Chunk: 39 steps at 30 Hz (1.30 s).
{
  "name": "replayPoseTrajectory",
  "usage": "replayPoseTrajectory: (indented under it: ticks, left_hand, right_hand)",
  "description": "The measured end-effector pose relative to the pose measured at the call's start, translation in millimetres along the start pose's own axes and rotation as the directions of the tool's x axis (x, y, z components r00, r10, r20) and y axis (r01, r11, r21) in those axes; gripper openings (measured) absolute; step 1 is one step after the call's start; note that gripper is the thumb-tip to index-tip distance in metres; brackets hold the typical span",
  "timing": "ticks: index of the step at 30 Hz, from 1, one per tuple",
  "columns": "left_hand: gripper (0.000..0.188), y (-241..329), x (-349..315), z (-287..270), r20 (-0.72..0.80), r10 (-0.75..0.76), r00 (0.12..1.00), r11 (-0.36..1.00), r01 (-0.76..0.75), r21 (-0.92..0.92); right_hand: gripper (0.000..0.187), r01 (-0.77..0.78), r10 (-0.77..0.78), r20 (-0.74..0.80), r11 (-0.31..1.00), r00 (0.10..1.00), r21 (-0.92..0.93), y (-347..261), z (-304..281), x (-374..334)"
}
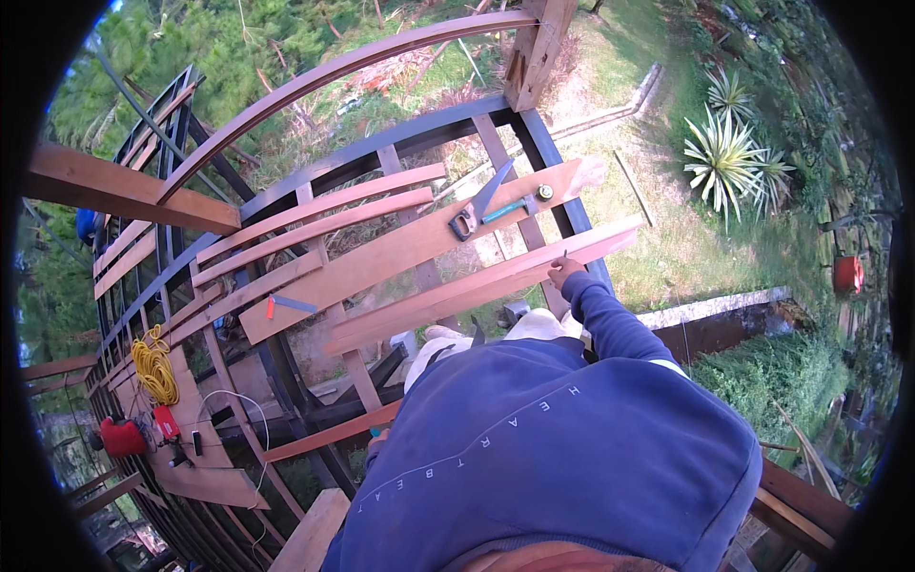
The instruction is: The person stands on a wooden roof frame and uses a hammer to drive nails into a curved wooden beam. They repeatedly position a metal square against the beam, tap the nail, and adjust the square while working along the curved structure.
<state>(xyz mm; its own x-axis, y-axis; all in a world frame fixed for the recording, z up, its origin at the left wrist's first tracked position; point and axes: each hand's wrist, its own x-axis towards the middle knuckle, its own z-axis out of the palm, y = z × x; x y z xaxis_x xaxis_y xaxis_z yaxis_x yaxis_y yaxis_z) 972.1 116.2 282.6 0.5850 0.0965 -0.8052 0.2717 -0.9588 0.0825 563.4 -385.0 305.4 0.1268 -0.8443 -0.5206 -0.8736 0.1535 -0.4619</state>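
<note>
My right hand [565, 274] is closed in a pinch at the near edge of a reddish plank [477, 286] that lies across the beams. A thin, dark, pencil-like stick [565, 254] pokes up from its fingers. Most of my left hand [380, 439] is hidden behind my body, beside a loose board; a bit of something teal shows there. On the wider plank [381, 257] beyond rest a handsaw [481, 202], a teal-handled hammer [510, 210] and a small round tape measure [544, 193]. A try square [290, 306] with an orange-red handle lies at that plank's left end.
I am above an open frame of dark beams [457, 116] with gaps down to the ground. Narrow boards [324, 205] lie at the far left. A coiled yellow cord [154, 367] and a red tool [124, 437] sit further left. A wooden post [537, 67] rises at the far corner.
</note>
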Motion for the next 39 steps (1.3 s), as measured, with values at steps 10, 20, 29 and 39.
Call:
replayPoseTrajectory:
  ticks: [10,20,29,39]
  left_hand:
    - [0.034,1,62,-127,-0.121,-0.103,0.987,0.991,0.092,-0.094]
    - [0.032,263,10,-132,-0.109,0.32,0.941,0.931,-0.334,-0.151]
    - [0.029,456,33,-166,0.039,0.385,0.922,0.919,-0.387,0.081]
    - [0.048,550,-14,-161,-0.047,0.528,0.848,0.833,-0.506,0.222]
  right_hand:
    - [0.025,-0.278,0.304,0.18,0.948,0.936,-0.155,23,71,-74]
    - [0.032,-0.301,0.33,0.189,0.939,0.925,-0.167,-57,107,60]
    - [0.027,-0.224,0.199,0.106,0.791,0.974,0.569,-233,47,210]
    - [0.047,-0.004,0.019,0.158,0.996,0.987,-0.094,-148,60,356]
